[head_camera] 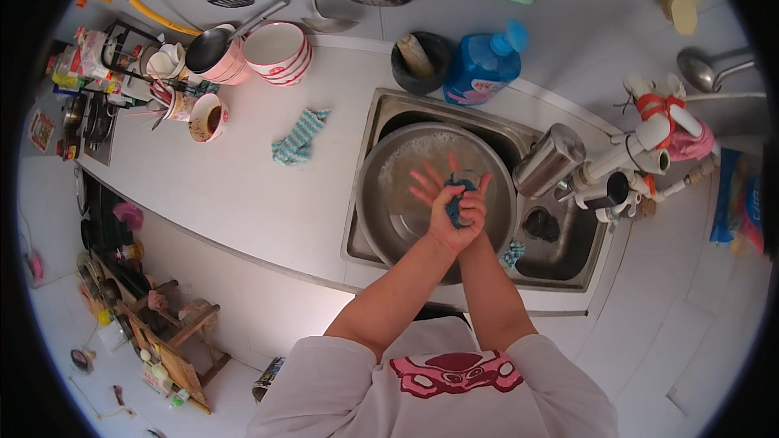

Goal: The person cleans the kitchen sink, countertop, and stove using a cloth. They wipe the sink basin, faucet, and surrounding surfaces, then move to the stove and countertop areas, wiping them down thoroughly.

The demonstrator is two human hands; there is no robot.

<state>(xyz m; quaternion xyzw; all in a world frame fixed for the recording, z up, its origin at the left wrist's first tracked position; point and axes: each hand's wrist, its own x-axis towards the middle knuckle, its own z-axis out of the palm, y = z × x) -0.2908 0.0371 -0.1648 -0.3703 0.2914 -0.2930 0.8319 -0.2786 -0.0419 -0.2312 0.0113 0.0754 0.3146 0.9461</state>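
Over a large round metal basin point(395, 219) of cloudy water, set on the steel sink point(359, 237), my left hand point(456, 216) is closed around a wet dark blue and grey cloth point(459, 194). Beneath it and crossing it lies my right hand point(433, 181), its fingers spread inside the basin and partly hidden by the left. Whether the right hand also grips the cloth I cannot tell. To the right of the basin, a small striped cloth point(513, 253) rests near the sink's front edge.
Behind the basin stand a blue pump bottle point(484, 67) and a stone mortar point(421, 64) with its pestle. A steel cylinder point(549, 160) is near the white pipes point(614, 158) at the right. A striped cloth point(301, 137) and stacked bowls point(277, 55) occupy the counter at left.
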